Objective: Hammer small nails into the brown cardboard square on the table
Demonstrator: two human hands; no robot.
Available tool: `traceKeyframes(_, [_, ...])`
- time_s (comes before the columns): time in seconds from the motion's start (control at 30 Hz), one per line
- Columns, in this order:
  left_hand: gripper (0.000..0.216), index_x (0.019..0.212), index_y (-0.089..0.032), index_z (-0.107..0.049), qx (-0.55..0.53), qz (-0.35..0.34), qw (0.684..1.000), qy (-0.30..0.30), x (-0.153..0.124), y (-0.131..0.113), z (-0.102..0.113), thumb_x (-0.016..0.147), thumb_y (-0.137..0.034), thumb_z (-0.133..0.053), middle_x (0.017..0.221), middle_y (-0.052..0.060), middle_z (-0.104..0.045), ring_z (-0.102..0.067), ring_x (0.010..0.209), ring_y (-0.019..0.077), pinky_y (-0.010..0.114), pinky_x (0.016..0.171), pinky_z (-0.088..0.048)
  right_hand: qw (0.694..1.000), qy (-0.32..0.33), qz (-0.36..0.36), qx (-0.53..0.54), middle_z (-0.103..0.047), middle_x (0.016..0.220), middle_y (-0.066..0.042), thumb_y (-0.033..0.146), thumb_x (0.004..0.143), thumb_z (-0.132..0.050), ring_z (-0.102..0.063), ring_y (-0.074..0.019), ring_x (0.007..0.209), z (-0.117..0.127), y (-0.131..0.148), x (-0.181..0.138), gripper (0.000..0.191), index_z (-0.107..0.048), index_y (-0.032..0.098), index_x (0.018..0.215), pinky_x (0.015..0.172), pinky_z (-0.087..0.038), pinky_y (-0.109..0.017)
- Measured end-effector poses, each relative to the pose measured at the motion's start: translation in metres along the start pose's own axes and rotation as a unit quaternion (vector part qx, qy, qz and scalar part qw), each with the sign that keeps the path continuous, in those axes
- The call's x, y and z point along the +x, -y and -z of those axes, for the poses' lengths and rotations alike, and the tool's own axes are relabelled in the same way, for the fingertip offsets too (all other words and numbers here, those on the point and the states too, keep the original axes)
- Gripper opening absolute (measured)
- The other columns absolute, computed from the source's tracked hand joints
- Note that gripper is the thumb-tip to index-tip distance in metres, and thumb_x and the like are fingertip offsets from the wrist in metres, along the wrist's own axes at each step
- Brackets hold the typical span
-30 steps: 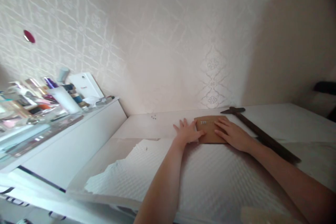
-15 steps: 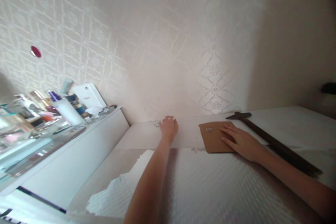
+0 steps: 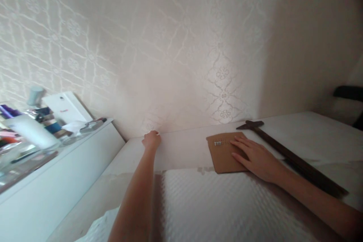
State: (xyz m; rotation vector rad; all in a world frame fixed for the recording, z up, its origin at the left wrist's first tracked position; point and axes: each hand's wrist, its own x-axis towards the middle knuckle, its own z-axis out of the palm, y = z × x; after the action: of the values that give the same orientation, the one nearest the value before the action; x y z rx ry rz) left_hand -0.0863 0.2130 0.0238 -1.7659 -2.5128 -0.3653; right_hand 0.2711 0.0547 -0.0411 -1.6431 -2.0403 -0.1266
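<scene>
At the back of the white surface, close to the wall, my left hand (image 3: 151, 140) has its fingers curled together. What they hold, if anything, is hidden. My right hand (image 3: 256, 159) lies flat with fingers stretched over the right part of a flat brown piece (image 3: 227, 159), which looks like cardboard or thin board. A short row of small metal bits (image 3: 217, 143) shows on that piece, left of my fingertips. Just beyond and to the right rests a hammer (image 3: 278, 147) with a dark head and long handle, apart from my hand.
On the left, a white cabinet (image 3: 93, 151) carries a white box (image 3: 67, 106), a white tube (image 3: 34, 130) and several bottles. White textured sheeting (image 3: 215, 200) covers the near part of the surface. The patterned wall (image 3: 170, 64) rises behind.
The view has swung right. My left hand has closed more and now covers the spot where small dark bits lay beside it. My right hand stays on the brown piece.
</scene>
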Motion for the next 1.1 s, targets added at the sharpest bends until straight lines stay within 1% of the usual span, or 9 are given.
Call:
traceKeyframes(0.13, [0.034, 0.107, -0.025, -0.065, -0.003, 0.01, 1.0, 0.022, 0.003, -0.006, -0.001, 0.08, -0.021, -0.045, 0.116, 0.01, -0.065, -0.057, 0.111, 0.0263, 0.04, 0.087, -0.046, 1.0, 0.0, -0.004, -0.005, -0.05, 0.135, -0.011, 0.049, 0.09, -0.034, -0.045, -0.0281, 0.124, 0.0, 0.001, -0.001, 0.052, -0.057, 0.019, 0.126, 0.103, -0.037, -0.047])
traceKeyframes(0.23, [0.034, 0.106, -0.024, -0.065, 0.002, 0.005, 1.0, 0.019, 0.002, -0.011, -0.003, 0.081, -0.019, -0.042, 0.115, 0.011, -0.064, -0.055, 0.112, 0.0269, 0.042, 0.089, -0.044, 1.0, 0.006, -0.003, -0.009, -0.05, 0.135, -0.012, 0.048, 0.09, -0.035, -0.045, -0.0277, 0.124, 0.002, 0.002, 0.0, 0.052, -0.057, 0.017, 0.126, 0.103, -0.037, -0.045])
traceKeyframes(0.37, [0.036, 0.108, -0.023, -0.064, 0.012, -0.034, 0.999, -0.025, -0.002, -0.02, -0.006, 0.084, -0.017, -0.037, 0.117, 0.011, -0.063, -0.053, 0.114, 0.0279, 0.044, 0.09, -0.042, 1.0, 0.012, -0.005, -0.018, -0.051, 0.134, -0.012, 0.047, 0.091, -0.033, -0.045, -0.0276, 0.124, 0.005, 0.004, 0.0, 0.053, -0.057, 0.014, 0.126, 0.104, -0.036, -0.045])
traceKeyframes(0.5, [0.035, 0.11, -0.02, -0.063, -0.002, -0.09, 0.994, -0.06, -0.015, -0.041, -0.001, 0.088, -0.019, -0.035, 0.116, 0.013, -0.063, -0.054, 0.113, 0.0283, 0.041, 0.088, -0.044, 1.0, 0.01, -0.004, -0.019, -0.051, 0.134, -0.013, 0.046, 0.091, -0.033, -0.045, -0.0276, 0.125, 0.005, 0.006, 0.001, 0.052, -0.057, 0.015, 0.126, 0.103, -0.036, -0.045])
traceKeyframes(0.57, [0.033, 0.109, -0.019, -0.064, -0.027, -0.113, 0.992, -0.049, -0.024, -0.055, 0.004, 0.089, -0.02, -0.037, 0.116, 0.012, -0.064, -0.055, 0.112, 0.0265, 0.038, 0.088, -0.045, 1.0, 0.011, -0.005, -0.016, -0.051, 0.135, -0.013, 0.045, 0.091, -0.035, -0.045, -0.0274, 0.124, 0.005, 0.006, 0.002, 0.051, -0.057, 0.015, 0.125, 0.103, -0.036, -0.044])
traceKeyframes(0.77, [0.024, 0.101, -0.016, -0.069, -0.156, -0.164, 0.974, 0.027, -0.059, -0.097, 0.018, 0.087, -0.022, -0.05, 0.11, 0.01, -0.068, -0.061, 0.105, 0.0216, 0.03, 0.089, -0.044, 1.0, 0.025, -0.009, -0.016, -0.05, 0.135, -0.013, 0.042, 0.091, -0.037, -0.045, -0.0285, 0.124, 0.008, 0.009, 0.005, 0.049, -0.056, 0.014, 0.126, 0.102, -0.036, -0.045])
traceKeyframes(0.87, [0.02, 0.093, -0.015, -0.072, -0.265, -0.175, 0.946, 0.067, -0.086, -0.114, 0.013, 0.083, -0.022, -0.057, 0.1, 0.011, -0.071, -0.064, 0.096, 0.0209, 0.029, 0.084, -0.045, 0.999, 0.036, -0.019, -0.016, -0.049, 0.136, -0.012, 0.04, 0.091, -0.039, -0.045, -0.0288, 0.123, 0.011, 0.011, 0.006, 0.048, -0.056, 0.014, 0.127, 0.102, -0.036, -0.045])
traceKeyframes(0.93, [0.018, 0.087, -0.012, -0.073, -0.359, -0.165, 0.914, 0.094, -0.108, -0.124, 0.006, 0.08, -0.022, -0.059, 0.091, 0.011, -0.072, -0.065, 0.087, 0.0197, 0.028, 0.079, -0.046, 0.999, 0.04, -0.024, -0.014, -0.049, 0.136, -0.013, 0.04, 0.091, -0.041, -0.046, -0.0292, 0.123, 0.012, 0.012, 0.007, 0.047, -0.056, 0.013, 0.127, 0.102, -0.035, -0.044])
traceKeyframes(1.1, [0.018, 0.084, -0.013, -0.072, -0.584, -0.132, 0.789, 0.138, -0.165, -0.145, -0.005, 0.077, -0.024, -0.06, 0.084, 0.007, -0.071, -0.063, 0.076, 0.0142, 0.025, 0.073, -0.047, 0.998, 0.053, -0.02, -0.008, -0.047, 0.137, -0.014, 0.04, 0.09, -0.043, -0.044, -0.0291, 0.124, 0.014, 0.012, 0.009, 0.047, -0.055, 0.012, 0.127, 0.103, -0.034, -0.044])
